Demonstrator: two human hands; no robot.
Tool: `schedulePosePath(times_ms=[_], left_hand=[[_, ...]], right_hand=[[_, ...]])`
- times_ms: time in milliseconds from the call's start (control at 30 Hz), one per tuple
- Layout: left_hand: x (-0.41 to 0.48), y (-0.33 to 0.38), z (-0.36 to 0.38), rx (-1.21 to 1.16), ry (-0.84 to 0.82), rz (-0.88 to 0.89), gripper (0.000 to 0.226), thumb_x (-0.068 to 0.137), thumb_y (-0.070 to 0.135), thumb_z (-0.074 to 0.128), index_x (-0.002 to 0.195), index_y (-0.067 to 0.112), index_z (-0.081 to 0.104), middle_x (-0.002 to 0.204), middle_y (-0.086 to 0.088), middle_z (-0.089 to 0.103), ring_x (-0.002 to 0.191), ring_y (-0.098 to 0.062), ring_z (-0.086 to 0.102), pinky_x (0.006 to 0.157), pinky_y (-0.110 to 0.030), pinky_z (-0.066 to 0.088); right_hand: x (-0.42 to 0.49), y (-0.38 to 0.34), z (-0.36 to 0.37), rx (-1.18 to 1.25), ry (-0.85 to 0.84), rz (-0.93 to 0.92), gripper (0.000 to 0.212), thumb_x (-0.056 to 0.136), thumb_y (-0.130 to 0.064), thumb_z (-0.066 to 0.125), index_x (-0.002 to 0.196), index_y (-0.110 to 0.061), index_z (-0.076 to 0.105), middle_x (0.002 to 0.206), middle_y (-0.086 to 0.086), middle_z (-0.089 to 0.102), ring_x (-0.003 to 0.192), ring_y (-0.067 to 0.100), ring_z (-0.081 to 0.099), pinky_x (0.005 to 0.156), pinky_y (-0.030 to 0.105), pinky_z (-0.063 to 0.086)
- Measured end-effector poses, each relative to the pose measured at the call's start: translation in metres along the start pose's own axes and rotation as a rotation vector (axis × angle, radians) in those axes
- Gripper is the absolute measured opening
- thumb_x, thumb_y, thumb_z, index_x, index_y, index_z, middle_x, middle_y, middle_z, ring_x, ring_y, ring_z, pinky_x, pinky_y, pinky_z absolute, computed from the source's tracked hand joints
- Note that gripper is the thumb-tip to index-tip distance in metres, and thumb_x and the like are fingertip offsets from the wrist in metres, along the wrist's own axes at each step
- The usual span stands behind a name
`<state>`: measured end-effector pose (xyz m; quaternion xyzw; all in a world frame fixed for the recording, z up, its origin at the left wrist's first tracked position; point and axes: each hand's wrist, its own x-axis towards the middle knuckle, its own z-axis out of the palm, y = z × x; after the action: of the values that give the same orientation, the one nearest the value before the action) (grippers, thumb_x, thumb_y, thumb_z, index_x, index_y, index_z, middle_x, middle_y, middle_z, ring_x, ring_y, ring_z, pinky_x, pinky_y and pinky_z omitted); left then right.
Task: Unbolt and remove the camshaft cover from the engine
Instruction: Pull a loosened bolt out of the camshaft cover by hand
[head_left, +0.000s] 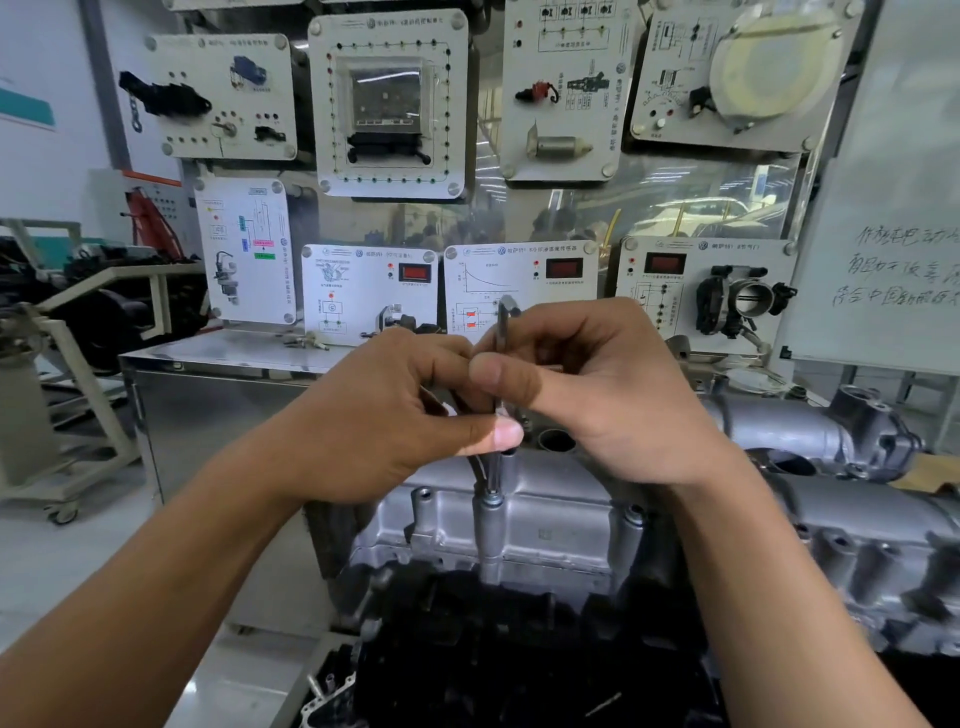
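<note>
silver-grey camshaft cover (545, 514), shiny steel tool (503, 338), white panels (389, 104), red displays (415, 272)

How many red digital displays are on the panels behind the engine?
3, all in the lower panel row: left display, middle display, right display on the panel with the throttle body. More may be hidden lower down.

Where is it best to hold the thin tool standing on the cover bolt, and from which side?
Pinch the tool mid-shaft from both sides, as the left hand and right hand do: it stands upright and slim on the bolt, so side grips keep it straight.
</note>
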<state>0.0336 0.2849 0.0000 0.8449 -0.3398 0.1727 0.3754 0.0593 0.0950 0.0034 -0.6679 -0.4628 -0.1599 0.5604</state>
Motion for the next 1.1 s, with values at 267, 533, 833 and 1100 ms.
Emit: schedulePosePath(times_ms=[267,533,833,1100], left_hand=[[0.001,0.003,-0.001,0.013,-0.03,0.006,0.042,0.08,0.043,0.072,0.095,0.004,0.075,0.071,0.002,0.07,0.061,-0.005,0.061,0.063,-0.019,0.048],[-0.001,0.004,-0.007,-0.046,-0.114,0.012,0.016,0.093,0.034,0.067,0.102,0.027,0.079,0.103,0.011,0.077,0.103,-0.008,0.071,0.094,-0.024,0.052],[-0.001,0.002,-0.001,-0.133,-0.034,0.051,0.012,0.082,0.026,0.08,0.083,0.038,0.076,0.084,0.018,0.075,0.083,0.003,0.069,0.078,-0.011,0.052],[-0.002,0.001,-0.002,-0.063,-0.049,0.056,0.019,0.084,0.039,0.074,0.1,0.029,0.076,0.096,0.001,0.077,0.09,-0.016,0.072,0.083,-0.032,0.057]], right_hand=[[0.001,0.002,0.008,0.017,0.151,0.059,0.02,0.073,-0.019,0.084,0.069,-0.002,0.074,0.067,0.028,0.067,0.052,0.032,0.055,0.053,0.032,0.043],[-0.011,-0.001,0.001,0.022,0.02,0.011,0.021,0.095,-0.011,0.062,0.088,0.005,0.074,0.062,0.011,0.06,0.058,0.004,0.055,0.061,0.014,0.043],[-0.014,-0.003,0.018,0.03,0.215,-0.007,0.009,0.079,-0.006,0.078,0.082,0.003,0.076,0.073,0.029,0.069,0.064,0.038,0.064,0.061,0.041,0.052],[-0.015,-0.002,0.02,0.009,0.185,0.005,0.012,0.086,-0.004,0.072,0.076,-0.011,0.072,0.072,0.031,0.063,0.065,0.036,0.059,0.066,0.044,0.051]])
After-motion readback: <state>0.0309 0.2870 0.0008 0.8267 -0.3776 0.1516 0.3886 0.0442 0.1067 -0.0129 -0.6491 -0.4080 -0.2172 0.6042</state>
